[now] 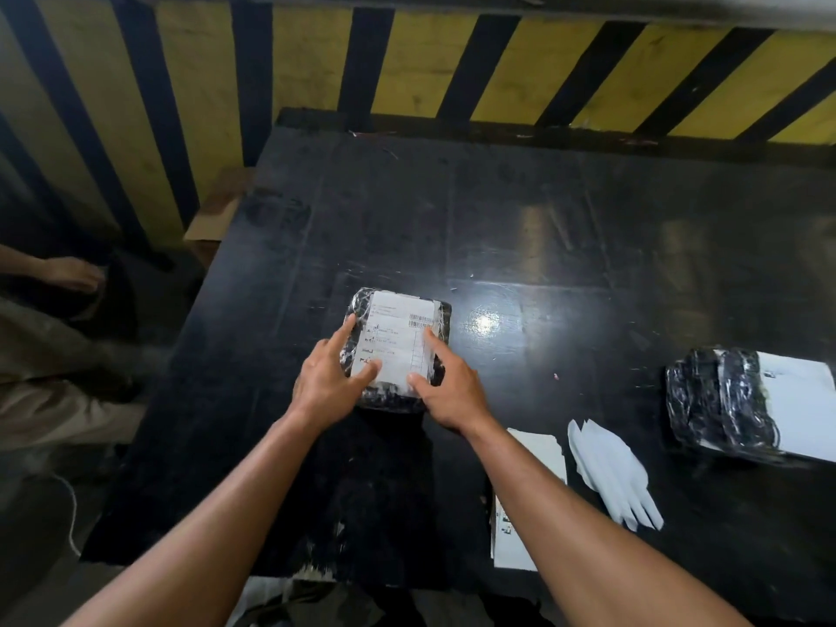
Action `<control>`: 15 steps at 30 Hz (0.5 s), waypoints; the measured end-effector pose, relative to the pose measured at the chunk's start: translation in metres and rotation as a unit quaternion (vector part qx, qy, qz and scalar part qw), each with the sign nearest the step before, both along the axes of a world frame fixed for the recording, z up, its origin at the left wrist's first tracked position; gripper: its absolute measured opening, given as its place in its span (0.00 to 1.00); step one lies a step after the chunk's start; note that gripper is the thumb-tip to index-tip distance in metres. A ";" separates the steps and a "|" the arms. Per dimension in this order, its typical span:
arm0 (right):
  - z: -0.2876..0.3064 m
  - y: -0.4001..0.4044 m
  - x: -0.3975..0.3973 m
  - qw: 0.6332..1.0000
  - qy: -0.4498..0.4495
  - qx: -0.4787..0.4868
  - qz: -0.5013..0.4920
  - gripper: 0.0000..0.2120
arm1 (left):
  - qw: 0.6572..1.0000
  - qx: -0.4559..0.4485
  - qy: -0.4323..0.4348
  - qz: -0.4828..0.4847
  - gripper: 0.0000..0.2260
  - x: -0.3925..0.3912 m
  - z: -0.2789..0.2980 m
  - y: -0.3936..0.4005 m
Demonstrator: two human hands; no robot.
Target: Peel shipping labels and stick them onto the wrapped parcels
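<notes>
A black plastic-wrapped parcel (441, 319) lies near the middle of the black table (565, 228). A white shipping label (400, 337) with a barcode covers its top. My left hand (328, 380) rests on the parcel's left side, with straight fingers touching the label's lower left. My right hand (445, 384) lies on the right side, its forefinger and thumb pressing the label flat. A second wrapped parcel (710, 400) sits at the right edge, with a white label (800, 405) on it.
A stack of white label sheets (520, 527) lies partly under my right forearm. Several peeled backing strips (610, 477) lie beside it. A yellow-and-black striped wall (452, 61) stands behind the table. Another person's foot (74, 273) and cardboard (217, 210) are at the left.
</notes>
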State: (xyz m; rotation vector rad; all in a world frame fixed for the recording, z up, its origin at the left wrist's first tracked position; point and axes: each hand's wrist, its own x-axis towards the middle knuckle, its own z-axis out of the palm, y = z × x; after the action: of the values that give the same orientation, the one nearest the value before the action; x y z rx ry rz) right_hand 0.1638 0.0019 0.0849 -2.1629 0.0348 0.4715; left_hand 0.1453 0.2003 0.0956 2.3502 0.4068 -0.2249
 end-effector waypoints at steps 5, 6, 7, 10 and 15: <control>0.019 -0.008 0.010 0.997 -0.026 0.070 -0.031 0.32 | 0.997 0.065 -0.038 0.008 0.35 0.014 0.040 -0.018; 0.022 -0.012 0.011 0.995 -0.036 0.079 -0.038 0.32 | 0.996 0.073 -0.044 0.002 0.35 0.017 0.046 -0.023; 0.026 -0.018 0.012 0.994 -0.048 0.086 -0.045 0.32 | 0.996 0.079 -0.048 -0.004 0.35 0.019 0.051 -0.028; 0.033 -0.045 0.012 0.990 -0.078 0.098 -0.066 0.32 | 0.997 0.059 -0.050 -0.012 0.35 0.020 0.052 -0.051; 0.028 -0.117 0.011 0.990 -0.078 0.064 -0.096 0.33 | 0.998 -0.019 -0.039 -0.049 0.39 0.020 0.028 -0.116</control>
State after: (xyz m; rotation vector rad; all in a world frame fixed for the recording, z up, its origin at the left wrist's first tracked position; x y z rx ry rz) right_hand 0.1747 -0.1150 0.1129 -2.0389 0.1213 0.1871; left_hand 0.1655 0.0839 0.1231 2.3356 0.2479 -0.1856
